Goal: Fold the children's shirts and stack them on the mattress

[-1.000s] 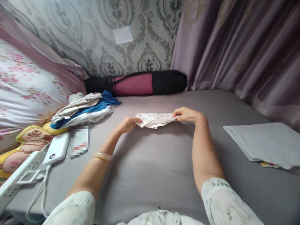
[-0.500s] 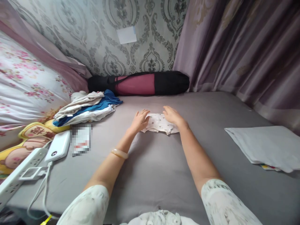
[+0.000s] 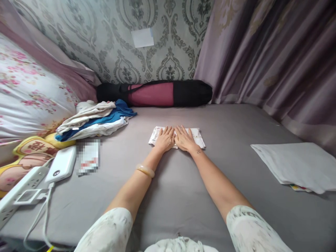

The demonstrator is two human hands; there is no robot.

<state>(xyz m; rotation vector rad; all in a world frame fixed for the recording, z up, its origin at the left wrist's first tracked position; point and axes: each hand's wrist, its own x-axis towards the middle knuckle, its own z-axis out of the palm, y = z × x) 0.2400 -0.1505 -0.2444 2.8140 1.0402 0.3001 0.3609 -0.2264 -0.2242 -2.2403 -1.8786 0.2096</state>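
Note:
A folded white garment with a small printed pattern lies flat on the grey bedsheet, ahead of me. My left hand rests palm down on its left half, fingers stretched out. Beside it, my right hand presses flat on the middle and right of the cloth, fingers spread. The two hands nearly touch and cover the garment's centre, so the exact kind of garment cannot be made out.
At the left are a clothes pile, a white power bank, a power strip and a blurred packet. A black and maroon long bag lies along the wall. A folded white cloth is at the right.
Both hands have come together and now lie flat on the garment's middle; before, they were apart at its two sides. The garment now looks more neatly rectangular.

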